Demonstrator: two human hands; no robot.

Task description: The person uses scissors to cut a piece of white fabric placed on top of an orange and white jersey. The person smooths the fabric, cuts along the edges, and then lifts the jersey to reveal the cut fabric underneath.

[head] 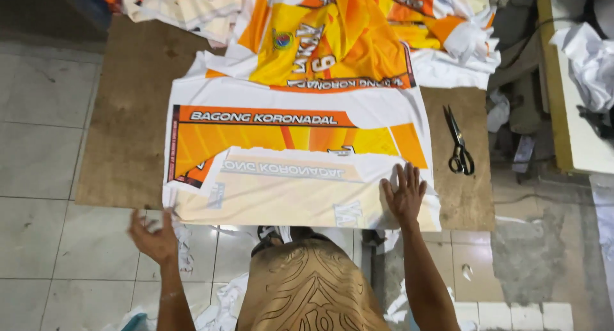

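Seen from above: orange, yellow and white printed jersey fabric (294, 139) spread flat across a brown board desk (128, 133) laid low over a tiled floor (45, 241). Right hand (404, 193) pressed palm-down, fingers spread, on the near right corner of the top sheet, gripping nothing. Left hand (153, 237) open and lifted just off the near left corner of the desk, fingers loosely curled, empty, close to the fabric's edge but apparently not touching it. Top sheet lying reverse side up, print showing pale through the cloth, covering the near part of a face-up printed panel beneath. By the look of it, laying-out and smoothing partly done: near sheets flat and roughly squared to the desk edge, right corner held down, left corner unheld. More printed panels (358, 43) heaped and rumpled at the far end, not flattened. Black scissors (458, 142) resting closed on the bare board just right of the fabric, well clear of both hands, so cutting seemingly not under way. White offcuts (220, 305) scattered on the floor by the person's feet. No box, bin or tray in view; a crumpled white cloth (588, 56) on a pale bench at far right.
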